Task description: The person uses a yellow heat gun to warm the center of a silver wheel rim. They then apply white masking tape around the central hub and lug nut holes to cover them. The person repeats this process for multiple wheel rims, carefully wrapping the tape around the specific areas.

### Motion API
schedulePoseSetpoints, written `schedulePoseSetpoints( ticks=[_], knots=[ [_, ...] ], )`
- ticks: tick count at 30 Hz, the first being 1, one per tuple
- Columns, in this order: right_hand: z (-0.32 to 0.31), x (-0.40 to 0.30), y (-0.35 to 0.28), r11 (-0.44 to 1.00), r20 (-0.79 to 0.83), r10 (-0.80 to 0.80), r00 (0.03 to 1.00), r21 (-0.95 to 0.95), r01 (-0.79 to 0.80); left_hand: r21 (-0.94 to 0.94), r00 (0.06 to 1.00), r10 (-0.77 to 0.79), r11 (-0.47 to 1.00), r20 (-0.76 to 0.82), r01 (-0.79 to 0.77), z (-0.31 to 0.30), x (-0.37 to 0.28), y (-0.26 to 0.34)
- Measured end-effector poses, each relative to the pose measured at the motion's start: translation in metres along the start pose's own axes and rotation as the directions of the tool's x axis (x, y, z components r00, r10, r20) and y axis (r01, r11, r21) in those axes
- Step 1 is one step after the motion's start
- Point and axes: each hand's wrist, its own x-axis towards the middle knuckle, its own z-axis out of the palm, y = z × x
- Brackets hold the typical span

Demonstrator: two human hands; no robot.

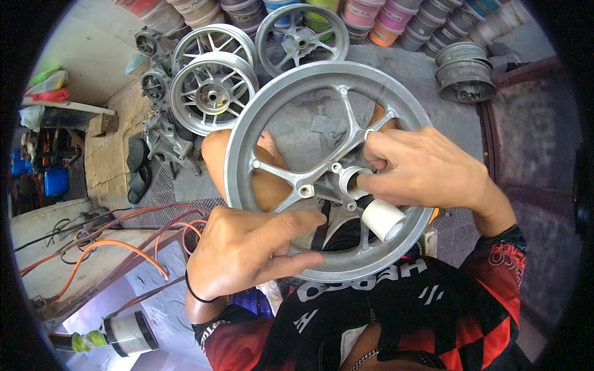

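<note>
A grey cast alloy motorcycle wheel lies tilted across my lap, its spokes meeting at an off-centre hub. Over the hub is my right hand, fingers bent and thumb at the rim of the round hub collar. Whether those fingertips pinch anything is hidden. Just below the collar sits a white roll, apparently tape, close under my right hand. My left hand is over the wheel's lower left edge, thumb and forefinger apart with nothing between them.
More alloy wheels and metal engine castings stand ahead on the left. Stacked labelled tubs line the back. Bare steel rims are at the right. Orange and red hoses cross the left side, near black slippers.
</note>
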Motion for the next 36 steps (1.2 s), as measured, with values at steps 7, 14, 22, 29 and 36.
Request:
schedulePoseSetpoints(
  ticks=[7,14,22,29,36],
  knots=[
    [-0.015,0.030,0.017,0.904,0.292,-0.272,0.917,-0.250,0.348,-0.066,0.986,-0.088,0.995,-0.141,0.079,0.015,-0.015,-0.037],
    [-0.027,0.061,0.015,0.693,0.563,-0.397,0.725,-0.334,0.639,-0.109,0.964,-0.158,0.985,-0.214,0.137,0.030,-0.025,-0.061],
    [-0.025,0.075,0.030,0.647,0.618,-0.445,0.648,-0.279,0.710,-0.040,0.955,-0.081,0.997,-0.286,0.073,0.035,-0.026,-0.078],
    [-0.027,0.076,0.030,0.724,0.634,-0.387,0.669,-0.240,0.647,0.014,0.954,-0.059,0.998,-0.295,0.066,0.036,-0.024,-0.078],
    [-0.025,0.056,0.031,0.860,0.564,-0.315,0.763,-0.171,0.481,0.077,0.954,-0.064,0.993,-0.292,0.090,0.036,-0.023,-0.074]
  ],
)
